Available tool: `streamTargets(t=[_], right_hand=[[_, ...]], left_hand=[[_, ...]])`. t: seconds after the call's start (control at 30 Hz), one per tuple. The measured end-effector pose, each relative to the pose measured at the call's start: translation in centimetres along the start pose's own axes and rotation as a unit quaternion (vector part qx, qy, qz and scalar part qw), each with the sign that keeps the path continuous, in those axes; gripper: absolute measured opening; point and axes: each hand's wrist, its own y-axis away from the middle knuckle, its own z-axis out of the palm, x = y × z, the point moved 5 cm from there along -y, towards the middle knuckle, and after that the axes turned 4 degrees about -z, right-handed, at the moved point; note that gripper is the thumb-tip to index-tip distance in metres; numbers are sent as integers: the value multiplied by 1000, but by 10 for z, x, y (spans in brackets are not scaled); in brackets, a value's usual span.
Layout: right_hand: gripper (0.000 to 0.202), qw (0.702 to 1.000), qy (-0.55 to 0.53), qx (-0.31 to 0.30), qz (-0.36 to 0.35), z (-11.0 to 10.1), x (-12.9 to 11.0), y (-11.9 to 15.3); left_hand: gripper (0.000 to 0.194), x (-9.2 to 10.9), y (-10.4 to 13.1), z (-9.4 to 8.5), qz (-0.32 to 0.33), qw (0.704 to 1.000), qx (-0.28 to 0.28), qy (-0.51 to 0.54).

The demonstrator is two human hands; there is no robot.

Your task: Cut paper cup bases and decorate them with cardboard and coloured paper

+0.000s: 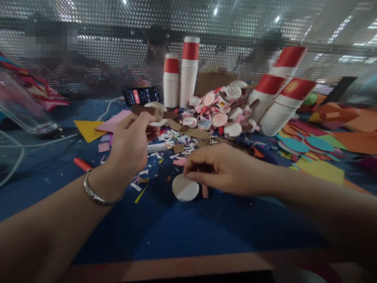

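Note:
Raised over the left-centre of the table, my left hand is closed, pinching a brown cardboard strip together with a round white paper piece. How the two are joined is hidden by my fingers. My right hand is lower and nearer the middle, its fingers curled. Its thumb and fingertips meet at the upper edge of a white paper disc, which is low over or on the blue table. Paper scraps lie scattered between and beyond both hands.
Stacked red-and-white paper cups stand at the back, with more leaning stacks at right. Between them rises a pile of cut cup bottoms. A phone, a clear glass, a red handle and coloured paper surround the area.

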Motion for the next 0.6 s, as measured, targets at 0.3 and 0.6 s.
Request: streamTargets(t=[0.3,0.6], right_hand=[[3,988,100,-54,-101,16,-14,15],[12,983,-177,-26,31,2,7,8]], left_hand=[[13,-10,6,7,-39,998,-49,-18],[8,-20,16,11,-97,990,-81,-65]])
